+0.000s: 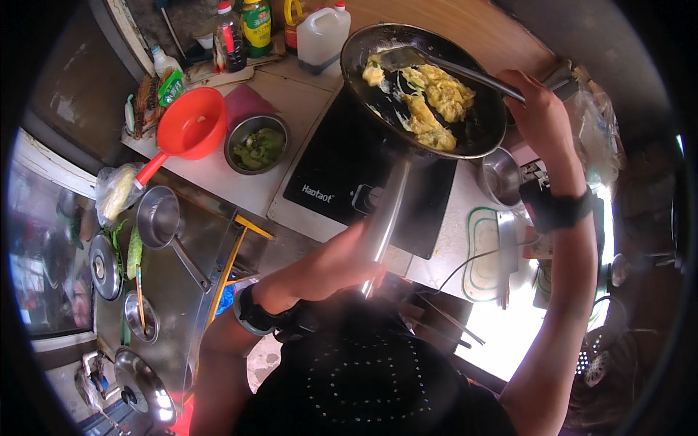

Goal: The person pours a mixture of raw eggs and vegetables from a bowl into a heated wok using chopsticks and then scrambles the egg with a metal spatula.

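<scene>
My left hand is closed around the long handle of a dark frying pan, which is tilted over a black induction cooktop. In the pan lie pieces of cooked egg, yellow with bits of green. My right hand grips the handle of a metal spatula, whose blade is against the far left part of the pan's inside, beside a small lump of egg. Left of the cooktop stands a metal bowl with sliced green vegetable pieces.
A red plastic ladle sits at the counter's left edge. Bottles and a white jug stand behind. A metal bowl and a cleaver are at right. A saucepan and lids are on the lower left surface.
</scene>
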`<control>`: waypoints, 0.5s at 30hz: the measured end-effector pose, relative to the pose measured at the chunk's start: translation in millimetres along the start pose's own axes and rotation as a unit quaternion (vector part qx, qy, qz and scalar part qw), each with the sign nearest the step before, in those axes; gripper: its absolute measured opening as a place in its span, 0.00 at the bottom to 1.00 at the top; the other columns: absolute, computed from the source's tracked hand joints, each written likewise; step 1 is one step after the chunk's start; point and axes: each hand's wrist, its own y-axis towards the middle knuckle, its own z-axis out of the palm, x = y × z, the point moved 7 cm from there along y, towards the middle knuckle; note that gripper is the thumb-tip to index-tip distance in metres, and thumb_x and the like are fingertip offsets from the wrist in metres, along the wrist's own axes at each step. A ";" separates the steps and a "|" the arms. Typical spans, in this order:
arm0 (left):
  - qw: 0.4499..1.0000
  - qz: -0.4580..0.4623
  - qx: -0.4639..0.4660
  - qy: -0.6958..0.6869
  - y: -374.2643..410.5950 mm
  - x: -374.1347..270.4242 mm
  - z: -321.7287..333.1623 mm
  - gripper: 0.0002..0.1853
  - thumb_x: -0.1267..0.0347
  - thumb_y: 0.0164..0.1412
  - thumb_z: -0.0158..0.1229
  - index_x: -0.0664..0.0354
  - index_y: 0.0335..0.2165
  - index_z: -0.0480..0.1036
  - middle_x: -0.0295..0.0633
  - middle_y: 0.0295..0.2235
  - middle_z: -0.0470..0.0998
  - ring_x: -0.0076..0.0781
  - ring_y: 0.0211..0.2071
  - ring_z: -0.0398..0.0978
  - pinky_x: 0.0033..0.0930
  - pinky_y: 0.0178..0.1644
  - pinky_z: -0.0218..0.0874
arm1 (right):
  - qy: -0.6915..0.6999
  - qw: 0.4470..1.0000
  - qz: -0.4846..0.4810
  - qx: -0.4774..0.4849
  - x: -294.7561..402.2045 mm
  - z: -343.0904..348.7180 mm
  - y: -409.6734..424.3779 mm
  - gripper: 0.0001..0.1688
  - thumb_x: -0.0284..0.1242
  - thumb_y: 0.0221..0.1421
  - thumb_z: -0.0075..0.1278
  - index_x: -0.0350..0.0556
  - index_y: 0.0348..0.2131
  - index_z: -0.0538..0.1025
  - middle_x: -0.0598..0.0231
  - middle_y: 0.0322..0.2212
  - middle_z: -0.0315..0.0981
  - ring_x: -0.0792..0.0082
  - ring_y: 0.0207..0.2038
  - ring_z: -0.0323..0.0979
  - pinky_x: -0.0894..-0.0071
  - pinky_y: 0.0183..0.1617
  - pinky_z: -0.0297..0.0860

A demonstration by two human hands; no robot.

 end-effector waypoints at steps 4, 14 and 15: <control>1.000 0.011 0.004 -0.013 -0.5 -1.3 0.6 0.36 0.69 0.54 0.48 0.61 0.56 0.39 0.43 0.27 0.67 0.24 0.27 0.66 0.26 0.32 0.62 | -0.005 0.988 0.135 0.076 -16.2 -39.8 -21.5 0.12 0.22 0.43 0.47 0.46 0.33 0.70 0.54 0.28 0.70 0.55 0.32 0.69 0.66 0.35 0.64; 1.000 0.007 0.006 -0.002 0.3 -2.7 0.6 0.36 0.68 0.54 0.49 0.60 0.56 0.38 0.42 0.28 0.67 0.25 0.28 0.67 0.28 0.33 0.62 | -0.060 0.916 0.243 0.314 -60.9 -62.4 0.9 0.09 0.29 0.43 0.47 0.40 0.20 0.71 0.63 0.12 0.65 0.76 0.12 0.64 0.78 0.12 0.59; 1.000 -0.003 -0.002 -0.002 -0.2 -2.7 0.3 0.37 0.68 0.54 0.49 0.59 0.56 0.38 0.42 0.28 0.67 0.26 0.28 0.67 0.28 0.33 0.62 | -0.122 0.914 0.218 0.320 -59.3 -56.4 8.2 0.09 0.29 0.43 0.47 0.40 0.19 0.71 0.63 0.11 0.65 0.75 0.12 0.64 0.78 0.12 0.59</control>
